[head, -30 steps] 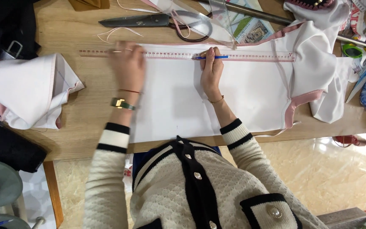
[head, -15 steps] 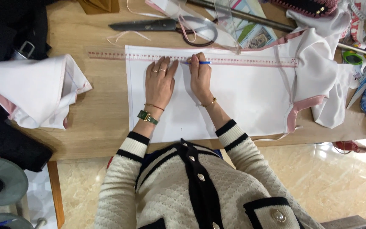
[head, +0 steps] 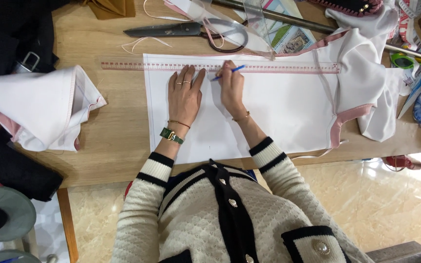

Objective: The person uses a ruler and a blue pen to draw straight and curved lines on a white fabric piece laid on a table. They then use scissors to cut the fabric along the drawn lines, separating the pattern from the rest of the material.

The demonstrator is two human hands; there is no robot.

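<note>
A large white sheet (head: 278,107) lies flat on the wooden table (head: 118,126). Along its far edge runs a long clear ruler with pink markings (head: 288,68). My left hand (head: 185,95) rests flat on the sheet, fingers spread, fingertips touching the ruler's near edge. Just to its right, my right hand (head: 230,85) grips a blue pencil (head: 230,71), whose tip meets the sheet at the ruler's edge. A green watch sits on my left wrist.
Big black scissors (head: 186,30) lie beyond the ruler. Folded white cloth with pink trim (head: 40,104) sits at the left, more white and pink cloth (head: 366,73) at the right. A metal rod (head: 288,19) and a printed card lie at the back.
My left hand slid right along the sheet to rest next to my right hand. The right hand with the pencil stayed at the ruler's edge.
</note>
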